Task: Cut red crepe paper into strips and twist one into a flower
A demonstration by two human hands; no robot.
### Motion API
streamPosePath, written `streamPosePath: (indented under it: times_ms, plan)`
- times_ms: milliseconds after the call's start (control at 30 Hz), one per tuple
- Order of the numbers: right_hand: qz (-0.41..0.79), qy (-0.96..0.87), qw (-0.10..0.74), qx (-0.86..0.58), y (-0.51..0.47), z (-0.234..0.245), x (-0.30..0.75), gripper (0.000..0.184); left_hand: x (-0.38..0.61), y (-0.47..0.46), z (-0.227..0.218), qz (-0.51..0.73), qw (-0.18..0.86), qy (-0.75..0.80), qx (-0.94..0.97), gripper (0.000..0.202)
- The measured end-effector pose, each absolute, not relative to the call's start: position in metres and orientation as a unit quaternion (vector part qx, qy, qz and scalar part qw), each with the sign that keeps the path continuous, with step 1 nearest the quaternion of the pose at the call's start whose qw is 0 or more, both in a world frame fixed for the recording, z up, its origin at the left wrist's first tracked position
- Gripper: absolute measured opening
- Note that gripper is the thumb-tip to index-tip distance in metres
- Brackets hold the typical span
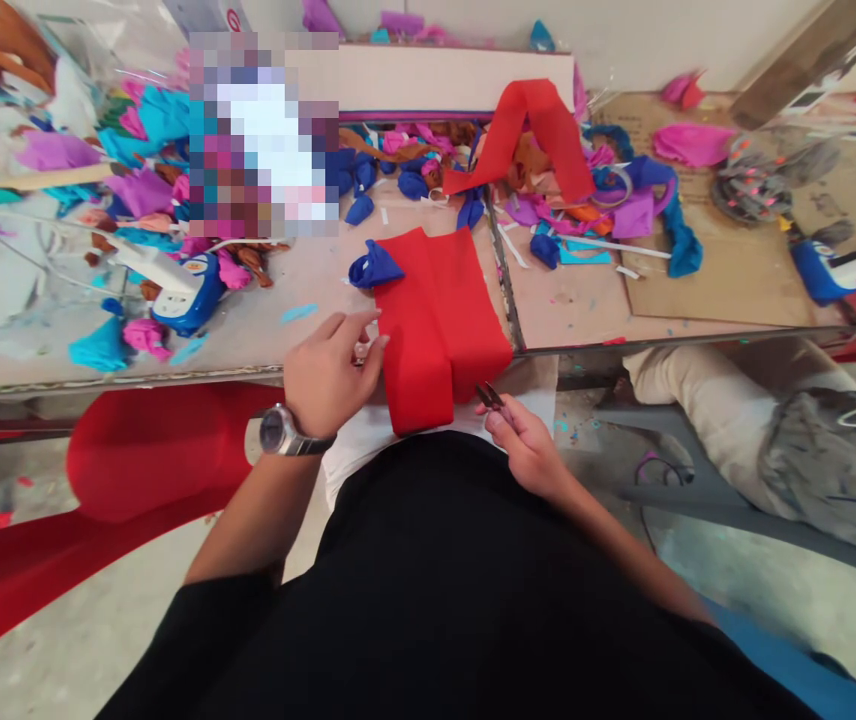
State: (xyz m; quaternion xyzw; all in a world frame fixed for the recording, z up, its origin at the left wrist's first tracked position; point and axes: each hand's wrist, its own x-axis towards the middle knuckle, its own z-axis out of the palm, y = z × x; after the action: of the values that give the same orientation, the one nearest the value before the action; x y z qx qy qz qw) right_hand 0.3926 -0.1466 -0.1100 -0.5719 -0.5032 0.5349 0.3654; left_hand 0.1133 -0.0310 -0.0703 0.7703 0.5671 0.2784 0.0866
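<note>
One right hand (524, 440) holds one two-pronged tool (495, 398) beside red material (428, 330).

- A head-worn camera is looking forward and down.
- The black shirt (435, 580) is filling its near foreground.
- The left hand (334, 365), right hand (525, 440) and worktable (300, 275) are showing beyond.

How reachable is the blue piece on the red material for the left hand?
Probably yes. The blue piece lies at the far left corner of the red material, beyond the left hand, with nothing visible standing between them.
</note>
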Motion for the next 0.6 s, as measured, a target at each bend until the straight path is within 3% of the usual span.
streamPosePath:
  times_ms: [133,300,600]
  plan:
    - [0.461,-0.572,0.373,-0.567,-0.140,-0.103,0.386,0.026,0.130,0.018,-0.052,0.198,0.065,0.549,0.809,0.044]
    - [0.474,-0.573,0.380,-0.550,-0.128,-0.098,0.388,0.025,0.135,0.065,-0.045,0.089,0.006,0.558,0.825,0.041]
    - [0.426,-0.626,0.378,-0.533,-0.067,-0.072,0.421,0.029,0.151,0.109,-0.022,0.052,-0.019,0.528,0.848,0.045]
